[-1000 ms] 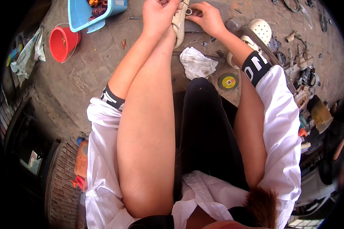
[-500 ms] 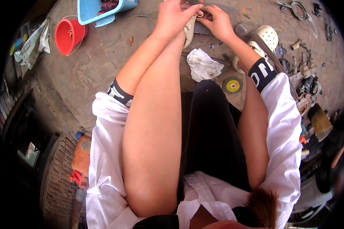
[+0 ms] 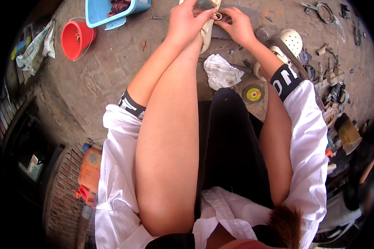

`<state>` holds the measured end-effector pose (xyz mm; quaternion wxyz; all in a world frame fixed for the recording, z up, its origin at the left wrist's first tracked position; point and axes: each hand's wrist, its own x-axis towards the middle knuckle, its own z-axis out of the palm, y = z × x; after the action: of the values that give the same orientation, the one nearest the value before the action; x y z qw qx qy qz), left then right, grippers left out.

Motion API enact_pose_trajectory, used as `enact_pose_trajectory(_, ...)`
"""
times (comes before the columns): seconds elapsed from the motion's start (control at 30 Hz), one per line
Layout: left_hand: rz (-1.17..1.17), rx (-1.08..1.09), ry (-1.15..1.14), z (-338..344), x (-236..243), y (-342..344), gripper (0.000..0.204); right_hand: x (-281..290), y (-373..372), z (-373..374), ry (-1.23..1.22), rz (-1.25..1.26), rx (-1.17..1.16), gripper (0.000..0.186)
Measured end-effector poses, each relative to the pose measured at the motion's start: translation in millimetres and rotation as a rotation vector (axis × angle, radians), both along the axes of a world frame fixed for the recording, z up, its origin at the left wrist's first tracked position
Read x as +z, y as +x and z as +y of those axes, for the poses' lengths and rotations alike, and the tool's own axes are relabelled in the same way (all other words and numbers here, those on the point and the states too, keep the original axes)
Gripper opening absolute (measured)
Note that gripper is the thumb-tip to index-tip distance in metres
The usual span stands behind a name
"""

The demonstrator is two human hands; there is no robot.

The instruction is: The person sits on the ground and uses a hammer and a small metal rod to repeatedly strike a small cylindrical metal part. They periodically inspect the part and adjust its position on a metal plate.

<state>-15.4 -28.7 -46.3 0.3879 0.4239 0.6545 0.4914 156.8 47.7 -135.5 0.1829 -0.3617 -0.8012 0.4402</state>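
At the top edge, my left hand (image 3: pixel 184 21) and my right hand (image 3: pixel 237 27) meet over a cream clog (image 3: pixel 207 35) on my foot. Pinched between their fingertips is a small part with a pale round opening (image 3: pixel 217 16). A dull green rounded piece (image 3: pixel 205 4) shows by my left fingers; whether it belongs to the same part I cannot tell. The fingers of both hands are closed, and the right ones curl at the ring end. Below them lie a crumpled white cloth (image 3: pixel 223 72) and a yellow-and-dark grinding disc (image 3: pixel 253 94).
Another cream clog (image 3: pixel 291 41) is at the right, beside a long dark bar (image 3: pixel 293 54). Metal parts (image 3: pixel 331 74) are scattered further right. A red bucket (image 3: pixel 73 41) and a blue basin (image 3: pixel 108 14) stand at the upper left. An orange container (image 3: pixel 89 164) sits lower left.
Both hands appear slightly lower in the picture, with the whole scene shifted a little. The pale round opening and the green piece show more fully now.
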Motion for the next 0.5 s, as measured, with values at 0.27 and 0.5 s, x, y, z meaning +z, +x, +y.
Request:
enact_pose_trajectory(0.27, 0.011, -0.016, 0.001, 0.8, -0.9, -1.1, 0.022, 2.3, -1.2, 0.7, 0.000, 0.004, 0.007, 0.031)
enact_pose_trajectory(0.5, 0.284, -0.157, 0.012, 3.2, 5.3, 0.1, 0.021, 7.1, 1.9, 3.1, -0.002, -0.065, -0.013, 0.035)
